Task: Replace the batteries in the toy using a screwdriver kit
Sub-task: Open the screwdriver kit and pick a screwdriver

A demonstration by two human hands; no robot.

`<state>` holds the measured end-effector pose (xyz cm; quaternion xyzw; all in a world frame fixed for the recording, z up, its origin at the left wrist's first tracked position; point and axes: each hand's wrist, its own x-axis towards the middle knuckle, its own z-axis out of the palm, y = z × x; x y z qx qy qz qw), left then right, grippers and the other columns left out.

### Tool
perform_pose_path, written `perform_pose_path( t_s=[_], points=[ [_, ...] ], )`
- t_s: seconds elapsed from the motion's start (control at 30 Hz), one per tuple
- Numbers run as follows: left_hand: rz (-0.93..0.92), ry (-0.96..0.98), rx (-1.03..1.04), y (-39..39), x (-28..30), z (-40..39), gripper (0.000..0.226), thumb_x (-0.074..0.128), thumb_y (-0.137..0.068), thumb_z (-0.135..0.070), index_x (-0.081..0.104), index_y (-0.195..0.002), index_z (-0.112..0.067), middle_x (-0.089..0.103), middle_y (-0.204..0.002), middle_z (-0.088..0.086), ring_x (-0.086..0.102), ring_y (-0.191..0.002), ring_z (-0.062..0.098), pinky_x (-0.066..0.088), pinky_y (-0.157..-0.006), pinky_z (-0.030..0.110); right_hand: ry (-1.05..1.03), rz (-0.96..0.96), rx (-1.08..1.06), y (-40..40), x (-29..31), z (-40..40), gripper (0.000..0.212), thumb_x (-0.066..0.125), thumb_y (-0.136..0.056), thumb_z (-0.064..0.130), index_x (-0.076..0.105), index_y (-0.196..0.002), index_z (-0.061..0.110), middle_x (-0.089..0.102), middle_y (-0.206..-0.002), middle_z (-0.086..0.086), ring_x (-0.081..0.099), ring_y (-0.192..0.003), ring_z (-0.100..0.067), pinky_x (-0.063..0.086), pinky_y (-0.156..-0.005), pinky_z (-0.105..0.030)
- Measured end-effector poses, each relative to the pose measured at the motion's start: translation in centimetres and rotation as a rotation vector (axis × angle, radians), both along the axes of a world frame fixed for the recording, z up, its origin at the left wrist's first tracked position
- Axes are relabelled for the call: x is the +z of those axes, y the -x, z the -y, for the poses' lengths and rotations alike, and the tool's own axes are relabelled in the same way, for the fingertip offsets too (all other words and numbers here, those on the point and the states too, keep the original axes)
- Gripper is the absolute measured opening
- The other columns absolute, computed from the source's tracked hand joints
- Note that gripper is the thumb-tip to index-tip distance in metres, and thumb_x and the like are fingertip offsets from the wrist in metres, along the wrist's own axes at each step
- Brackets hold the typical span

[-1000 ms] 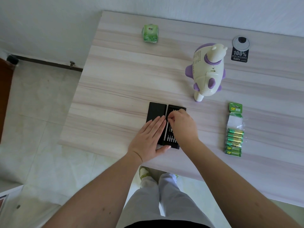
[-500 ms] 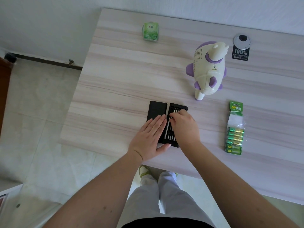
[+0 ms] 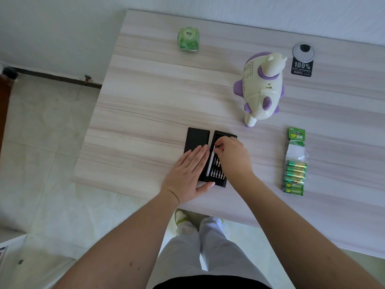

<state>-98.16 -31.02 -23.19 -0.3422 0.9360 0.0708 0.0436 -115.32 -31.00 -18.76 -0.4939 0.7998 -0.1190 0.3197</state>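
Note:
An open black screwdriver kit (image 3: 196,137) lies near the table's front edge, its right half holding rows of small bits. My left hand (image 3: 187,174) rests flat on the kit's left half with straight fingers. My right hand (image 3: 234,158) hovers over the bit tray and pinches a small bit at its fingertips. The white and purple toy (image 3: 261,90) lies on its side further back to the right. A green pack of batteries (image 3: 294,173) lies at the right.
A green tissue pack (image 3: 188,39) sits at the back of the pale wooden table (image 3: 145,111). A round cable grommet (image 3: 303,50) with a black "100%" label (image 3: 302,68) is at the back right. My legs and tiled floor show below the table's front edge.
My right hand's fingertips have closed on a bit in the tray and lifted slightly. My left hand stays flat on the kit.

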Motion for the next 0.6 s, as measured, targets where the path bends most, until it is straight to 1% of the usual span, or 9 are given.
perform_pose_path(
  t_s=[0.17,0.27,0.33,0.37,0.5,0.6],
  points=[
    [0.005,-0.006,0.001,-0.01,-0.02,-0.03,0.083,0.033,-0.094,-0.062,0.021,-0.153,-0.005,0.013,-0.162,0.008,0.009,-0.150,0.018,0.015,-0.121,0.037,0.060,0.119,-0.109,0.36,0.10,-0.24,0.014,0.056,-0.094,0.019,0.065,-0.104,0.016,0.060,-0.100,0.002,0.057,-0.090,-0.015,0.036,-0.073,-0.020],
    [0.008,-0.014,0.002,-0.04,-0.05,-0.05,0.084,0.033,-0.094,-0.063,0.019,-0.153,-0.005,0.012,-0.162,0.008,0.007,-0.150,0.018,0.016,-0.121,0.038,0.086,0.166,-0.137,0.31,-0.09,-0.52,0.013,0.056,-0.094,0.018,0.066,-0.103,0.016,0.059,-0.097,0.004,0.052,-0.085,-0.008,0.033,-0.066,-0.012],
    [0.015,-0.019,-0.002,-0.05,-0.04,-0.01,0.084,0.032,-0.094,-0.063,0.017,-0.153,-0.005,0.010,-0.163,0.008,0.006,-0.150,0.018,0.016,-0.121,0.039,0.104,0.172,-0.131,0.32,-0.08,-0.62,0.013,0.056,-0.094,0.019,0.066,-0.103,0.016,0.058,-0.095,0.006,0.051,-0.084,-0.008,0.031,-0.064,-0.006],
    [0.017,-0.019,-0.003,-0.04,-0.02,0.01,0.084,0.031,-0.094,-0.063,0.017,-0.153,-0.005,0.010,-0.163,0.008,0.006,-0.150,0.018,0.016,-0.121,0.039,0.111,0.178,-0.130,0.35,-0.04,-0.66,0.013,0.056,-0.094,0.019,0.066,-0.103,0.015,0.058,-0.094,0.006,0.052,-0.084,-0.008,0.032,-0.065,-0.006],
    [0.006,-0.019,0.002,0.02,0.02,-0.02,0.084,0.033,-0.094,-0.063,0.018,-0.153,-0.005,0.011,-0.162,0.008,0.007,-0.150,0.018,0.017,-0.121,0.039,0.106,0.230,-0.164,0.58,0.09,-0.58,0.011,0.059,-0.093,0.020,0.067,-0.099,0.017,0.064,-0.088,0.008,0.059,-0.084,-0.010,0.040,-0.072,-0.017],
    [0.003,-0.021,0.000,0.02,-0.02,-0.02,0.084,0.034,-0.094,-0.063,0.018,-0.153,-0.005,0.011,-0.162,0.008,0.006,-0.150,0.018,0.016,-0.121,0.039,0.098,0.234,-0.149,0.73,0.17,-0.49,0.010,0.061,-0.092,0.022,0.067,-0.098,0.018,0.063,-0.085,0.010,0.058,-0.082,-0.008,0.041,-0.072,-0.018]
  ],
)
